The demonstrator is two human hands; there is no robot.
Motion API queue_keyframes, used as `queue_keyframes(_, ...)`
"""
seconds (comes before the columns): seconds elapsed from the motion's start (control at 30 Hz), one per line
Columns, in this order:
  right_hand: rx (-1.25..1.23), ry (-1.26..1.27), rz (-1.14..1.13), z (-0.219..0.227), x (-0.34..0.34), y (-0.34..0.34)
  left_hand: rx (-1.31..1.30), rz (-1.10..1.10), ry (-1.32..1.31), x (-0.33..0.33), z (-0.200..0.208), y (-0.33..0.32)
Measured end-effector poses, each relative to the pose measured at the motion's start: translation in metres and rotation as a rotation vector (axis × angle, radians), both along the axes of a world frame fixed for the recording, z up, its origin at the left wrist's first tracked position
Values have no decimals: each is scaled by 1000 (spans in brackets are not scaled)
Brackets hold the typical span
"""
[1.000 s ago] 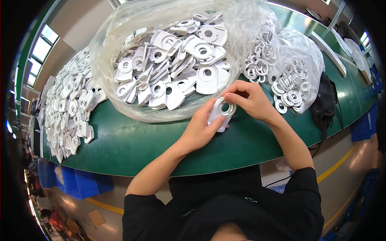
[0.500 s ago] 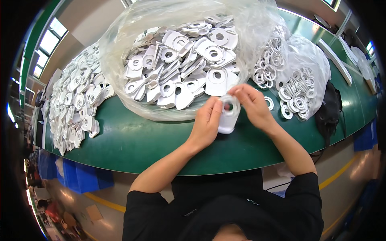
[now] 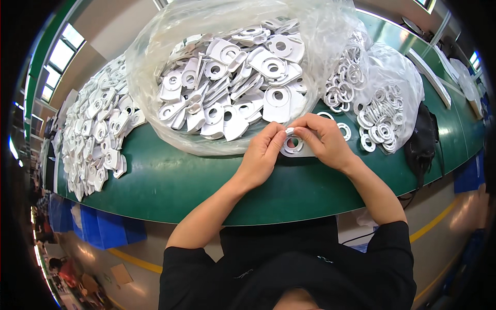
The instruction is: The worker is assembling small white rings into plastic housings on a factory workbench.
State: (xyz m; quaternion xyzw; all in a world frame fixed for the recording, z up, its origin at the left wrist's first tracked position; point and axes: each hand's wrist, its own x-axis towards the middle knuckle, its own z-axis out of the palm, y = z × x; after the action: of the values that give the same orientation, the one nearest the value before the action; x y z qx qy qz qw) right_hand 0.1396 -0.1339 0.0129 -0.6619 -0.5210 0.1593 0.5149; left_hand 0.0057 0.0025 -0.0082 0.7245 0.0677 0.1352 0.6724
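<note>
Both of my hands meet over the green table, in front of the open plastic bag. Between them is a white plastic plate with a large round hole and a raised ring-shaped rim. My left hand pinches its left edge with thumb and fingertips. From the other side, my right hand closes on the upper edge, fingers curled over and thumb pressed near the rim. The right fingers hide part of the plate. Just beyond that hand lie two loose white rings, one in plain sight, the other partly covered.
A clear plastic bag full of similar white plates stands ahead. At the left is a heap of white plates. White rings spill from another bag at the right, beside a black bag. Blue bins stand below the table edge.
The plate has turned from pointing toward me to lying sideways, its body now toward the right hand. My right hand has come lower and closer to the left, uncovering a loose ring.
</note>
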Motion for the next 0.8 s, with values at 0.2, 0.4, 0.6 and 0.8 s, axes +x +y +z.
queue_keyframes(0.2,-5,-41,43,0,3,-2,115,-8,45,1,-3,2)
queue_keyframes(0.4,-17,-66,58,-6,4,1,48,23,57,-1,-1,-2)
queue_keyframes(0.6,-67,-7,61,-7,1,-3,425,188,172,-2,9,-4)
queue_keyframes(0.8,-119,504,118,-5,-4,4,52,248,-57,2,-2,-5)
